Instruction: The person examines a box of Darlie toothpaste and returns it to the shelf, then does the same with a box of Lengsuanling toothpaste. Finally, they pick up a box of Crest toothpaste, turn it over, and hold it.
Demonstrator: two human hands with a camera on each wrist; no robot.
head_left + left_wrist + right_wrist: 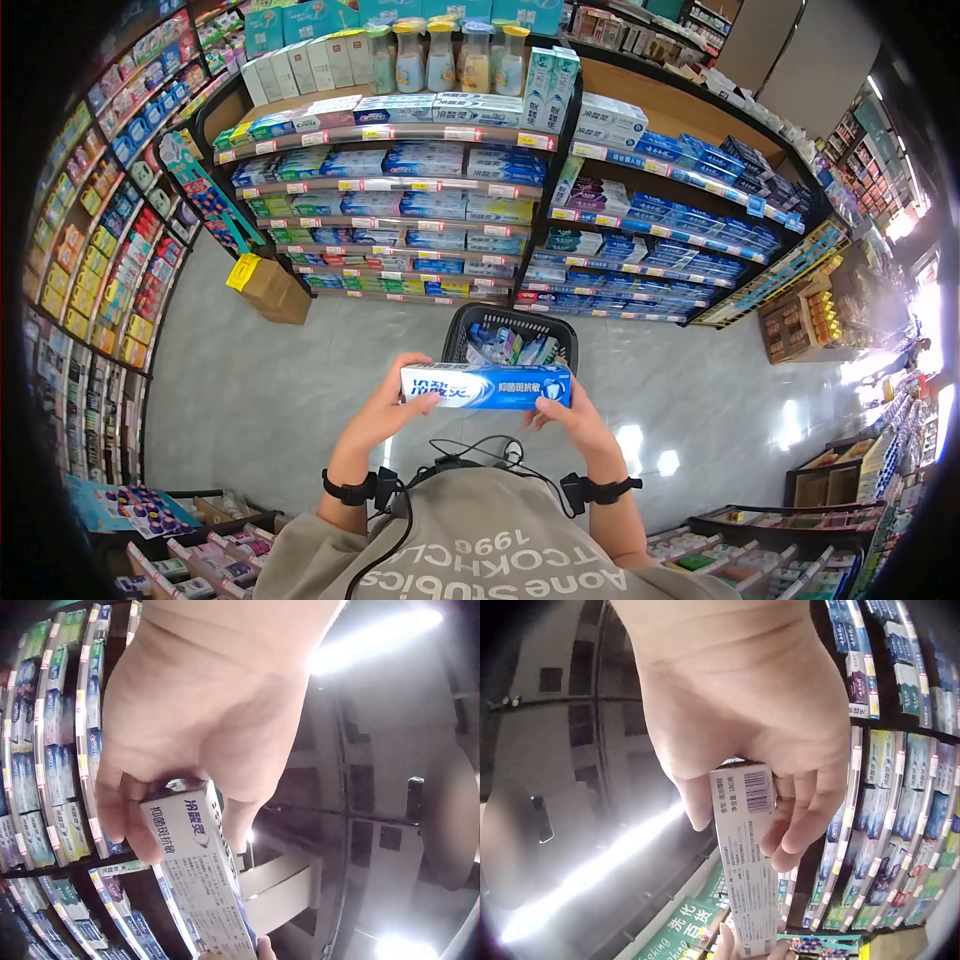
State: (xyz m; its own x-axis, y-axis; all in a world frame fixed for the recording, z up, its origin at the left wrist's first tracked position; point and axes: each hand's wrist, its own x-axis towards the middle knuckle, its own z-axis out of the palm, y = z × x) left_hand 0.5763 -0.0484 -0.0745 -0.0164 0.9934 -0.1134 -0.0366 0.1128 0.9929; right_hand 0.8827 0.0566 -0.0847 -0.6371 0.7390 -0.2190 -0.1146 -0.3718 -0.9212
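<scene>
While my left hand point(380, 412) pinches one end of the blue-and-white box point(478, 390), thumb in front and fingers curled behind, the box sits level across the centre of the frame. Just above it, the black basket point(455, 336) already has several packs point(508, 346) inside; this one is not among them, so I judge its handling unfinished. My right hand point(583, 420), partly closed, pinches the other end.

Open floor point(370, 330) btwn basket point(462, 326) & carton point(278, 292), shelves point(400, 186) blocking fwd, box point(486, 387) blocking near rim
</scene>
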